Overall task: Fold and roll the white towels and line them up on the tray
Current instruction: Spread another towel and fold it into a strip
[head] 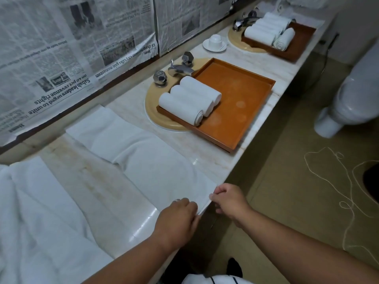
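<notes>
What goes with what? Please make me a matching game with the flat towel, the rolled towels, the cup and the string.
Things:
1. flat towel
2. rolled towels
3. cup
4. string

Places:
A. lying on the floor
B. side by side on the near tray
C. pinched at its edge by the left hand and the right hand
D. on a saucer on the counter

Pairs: 1-C, 2-B, 3-D, 4-A

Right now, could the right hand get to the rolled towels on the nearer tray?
Probably yes, once it lets go: the right hand pinches the flat towel, and nothing stands between it and the rolled towels on the nearer tray.
</notes>
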